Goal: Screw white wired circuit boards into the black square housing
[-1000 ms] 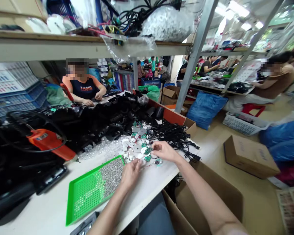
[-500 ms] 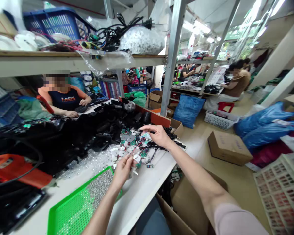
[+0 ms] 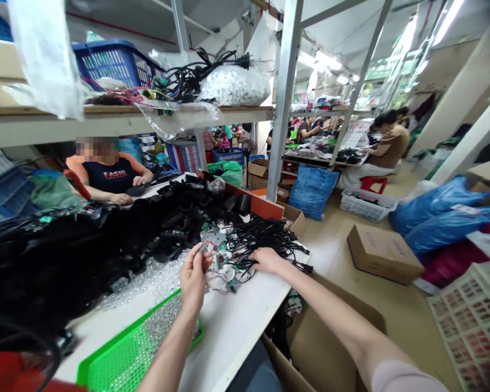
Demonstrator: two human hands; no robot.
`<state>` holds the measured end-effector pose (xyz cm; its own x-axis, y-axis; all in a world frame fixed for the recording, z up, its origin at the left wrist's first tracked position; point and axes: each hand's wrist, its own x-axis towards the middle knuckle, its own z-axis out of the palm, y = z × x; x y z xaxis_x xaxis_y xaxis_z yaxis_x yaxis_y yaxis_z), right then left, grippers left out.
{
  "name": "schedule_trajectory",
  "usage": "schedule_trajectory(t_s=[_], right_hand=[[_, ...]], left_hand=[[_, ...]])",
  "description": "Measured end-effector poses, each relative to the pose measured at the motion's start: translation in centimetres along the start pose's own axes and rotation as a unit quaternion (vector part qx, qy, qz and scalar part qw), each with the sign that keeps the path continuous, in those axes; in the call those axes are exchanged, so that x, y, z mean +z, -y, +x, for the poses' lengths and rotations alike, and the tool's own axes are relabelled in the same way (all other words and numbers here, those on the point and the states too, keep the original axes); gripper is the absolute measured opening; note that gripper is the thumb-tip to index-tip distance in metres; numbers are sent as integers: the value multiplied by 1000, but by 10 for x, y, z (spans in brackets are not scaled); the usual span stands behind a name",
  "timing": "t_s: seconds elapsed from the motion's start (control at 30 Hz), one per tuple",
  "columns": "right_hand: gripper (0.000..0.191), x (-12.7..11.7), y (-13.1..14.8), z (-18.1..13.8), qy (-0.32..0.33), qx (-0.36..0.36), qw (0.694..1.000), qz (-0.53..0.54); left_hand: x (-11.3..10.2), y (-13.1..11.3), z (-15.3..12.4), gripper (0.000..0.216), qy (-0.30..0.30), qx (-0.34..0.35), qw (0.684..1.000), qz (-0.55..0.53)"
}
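1. Black power cords (image 3: 265,233) lie heaped on the white surface (image 3: 232,329), right of the green circuit boards (image 3: 232,283).
2. Right hand (image 3: 266,260): fingers bent at the cords' near edge; grip cannot be determined.
3. Left hand (image 3: 193,275): fingertips drawn together beside the boards; any gripped part is indiscernible.
4. Green perforated tray (image 3: 120,356): contains small metal parts (image 3: 165,318).

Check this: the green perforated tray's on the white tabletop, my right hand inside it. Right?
No: the head view shows your right hand at the black power cords, not in the green perforated tray, which does lie on the white tabletop.
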<state>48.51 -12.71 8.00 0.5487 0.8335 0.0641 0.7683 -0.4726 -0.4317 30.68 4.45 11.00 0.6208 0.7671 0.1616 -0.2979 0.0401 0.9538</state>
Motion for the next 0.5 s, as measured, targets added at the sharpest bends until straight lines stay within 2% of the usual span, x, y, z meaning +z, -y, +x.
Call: schedule_trajectory(t_s=[0.1, 0.23, 0.37, 0.43, 0.5], right_hand=[[6, 9, -1, 6, -48, 16, 999, 17], [17, -4, -10, 19, -141, 43, 987, 59], [15, -29, -16, 26, -178, 21, 979, 93], [16, -40, -15, 26, -195, 10, 975, 106], [13, -48, -12, 27, -239, 14, 964, 117]], left_hand=[[-8, 1, 4, 48, 12, -67, 996, -66], [-23, 7, 1, 47, 45, -130, 988, -69], [-28, 15, -5, 46, 64, -154, 984, -55], [-27, 16, -6, 50, 57, -148, 986, -52], [-24, 14, -7, 56, 49, -131, 989, -44]])
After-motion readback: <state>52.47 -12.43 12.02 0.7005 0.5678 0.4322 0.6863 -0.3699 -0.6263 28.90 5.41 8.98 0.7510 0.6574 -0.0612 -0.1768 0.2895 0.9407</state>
